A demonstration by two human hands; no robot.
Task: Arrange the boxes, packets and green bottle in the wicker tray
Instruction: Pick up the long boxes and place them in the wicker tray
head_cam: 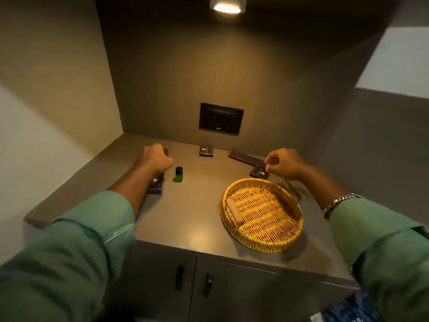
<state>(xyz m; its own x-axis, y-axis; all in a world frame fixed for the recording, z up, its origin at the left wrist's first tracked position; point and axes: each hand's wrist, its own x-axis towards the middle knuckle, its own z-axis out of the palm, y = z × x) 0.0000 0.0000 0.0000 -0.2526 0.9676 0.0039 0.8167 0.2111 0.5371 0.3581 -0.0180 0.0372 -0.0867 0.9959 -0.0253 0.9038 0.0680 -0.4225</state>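
A round wicker tray (283,238) with a wooden handle lies at the counter's front right with nothing in it. A small green bottle (179,175) with a black cap stands upright left of centre. Dark boxes lie around it: one under my left forearm (156,185), one at the back centre (206,151), a long one at the back right (246,158) and a small one (258,173) just beyond the tray. My left hand (156,159) is closed over a dark box at the back left. My right hand (284,165) pinches the small box's edge.
The counter (197,214) sits in a niche with walls on the left, back and right. A black panel (220,119) is set in the back wall. Cabinet doors with dark handles (178,277) lie below the front edge. A lamp (227,6) shines overhead.
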